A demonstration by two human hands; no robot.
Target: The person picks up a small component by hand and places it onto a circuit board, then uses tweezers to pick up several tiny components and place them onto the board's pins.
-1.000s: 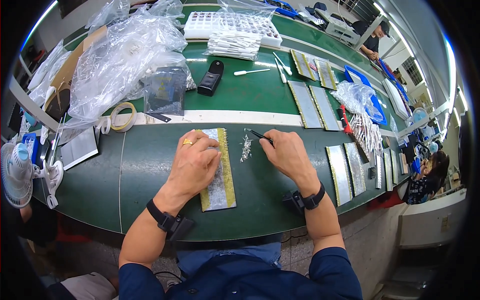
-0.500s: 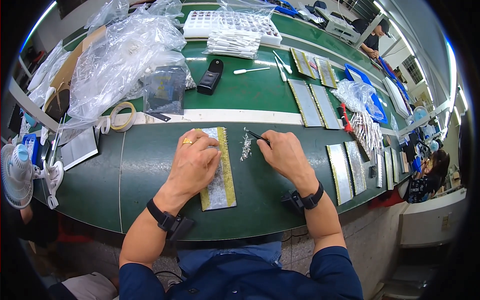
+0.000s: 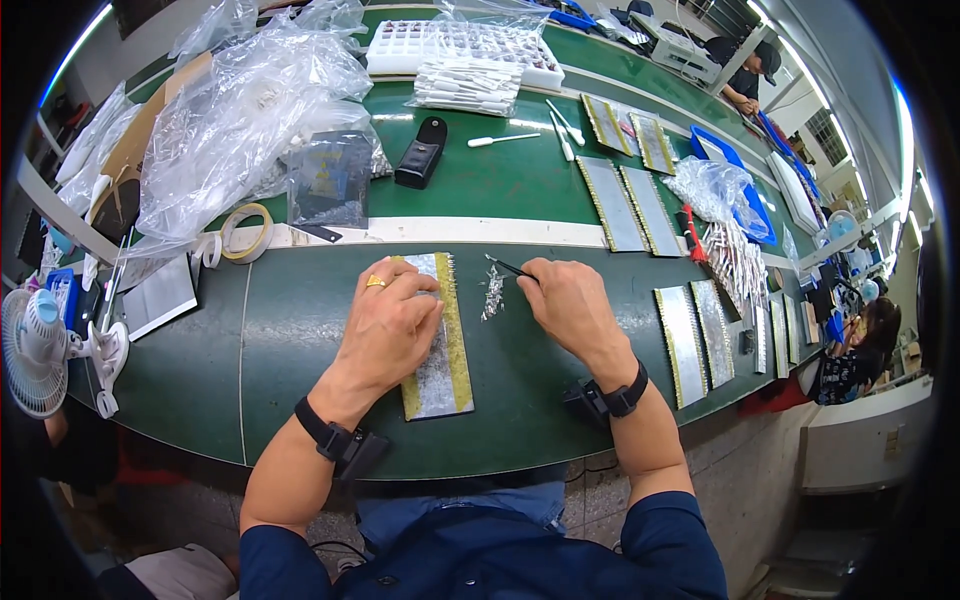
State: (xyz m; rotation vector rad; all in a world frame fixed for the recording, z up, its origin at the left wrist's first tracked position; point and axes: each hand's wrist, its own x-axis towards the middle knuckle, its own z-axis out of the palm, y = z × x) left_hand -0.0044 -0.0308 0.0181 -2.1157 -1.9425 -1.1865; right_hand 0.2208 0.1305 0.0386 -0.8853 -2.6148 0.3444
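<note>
My left hand (image 3: 392,315) lies over a long grey metal panel (image 3: 434,390) with yellow tape along its sides and small teeth on its right edge. Its fingers are curled and closed on the panel, and they hide part of its upper left. In my right hand (image 3: 570,300) is a pair of dark tweezers (image 3: 514,267), pinched between thumb and fingers, with the tip pointing left. Just below that tip, right of the panel, is a small heap of tiny silvery parts (image 3: 492,296) on the green table (image 3: 300,350).
Similar panels (image 3: 680,345) lie at the right, beside red-handled pliers (image 3: 690,232) and a bundle of thin sticks (image 3: 735,265). Tape rolls (image 3: 246,235), a black pouch (image 3: 420,155) and plastic bags (image 3: 250,120) lie farther back. A fan (image 3: 35,350) stands left. Other people sit at right.
My right hand and the tweezers have shifted very slightly, with the tip a little to the left and up. My left hand and the panel have barely moved.
</note>
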